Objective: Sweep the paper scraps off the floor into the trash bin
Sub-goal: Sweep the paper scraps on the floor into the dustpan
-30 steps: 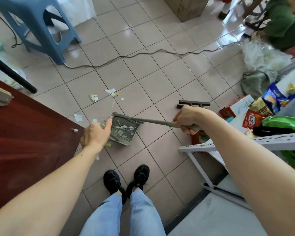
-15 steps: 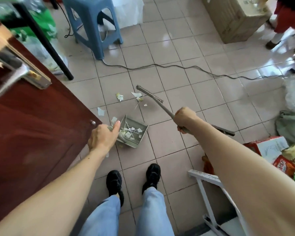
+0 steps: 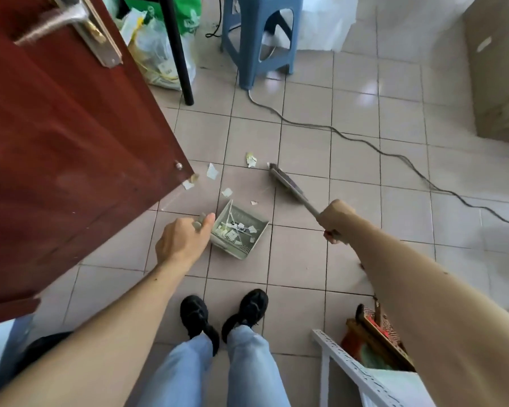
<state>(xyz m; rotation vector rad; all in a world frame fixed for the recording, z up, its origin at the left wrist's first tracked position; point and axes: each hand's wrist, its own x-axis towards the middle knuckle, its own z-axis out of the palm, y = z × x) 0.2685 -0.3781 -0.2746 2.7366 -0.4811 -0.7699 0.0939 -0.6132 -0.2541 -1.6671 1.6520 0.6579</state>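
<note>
My left hand [image 3: 184, 240] grips the handle of a pale green dustpan [image 3: 241, 230] resting on the tiled floor, with several paper scraps inside it. My right hand [image 3: 334, 218] is closed around the handle of a small broom [image 3: 288, 183], whose head points up and left, just right of the loose scraps. Several white and yellowish paper scraps [image 3: 251, 160] lie on the tiles beyond the dustpan, one scrap [image 3: 212, 171] near the door's corner. No trash bin is clearly visible.
A dark red door [image 3: 71, 136] swings in at the left, its corner near the scraps. A blue stool [image 3: 259, 39], a black table leg [image 3: 178, 48], plastic bags [image 3: 159, 54], a grey cable [image 3: 365, 145], a cardboard box [image 3: 500, 69] and a white rack [image 3: 353, 374] surround the spot.
The broom has swung from lying over the dustpan to pointing out past it toward the loose scraps. My view has turned left, bringing the door and stool closer.
</note>
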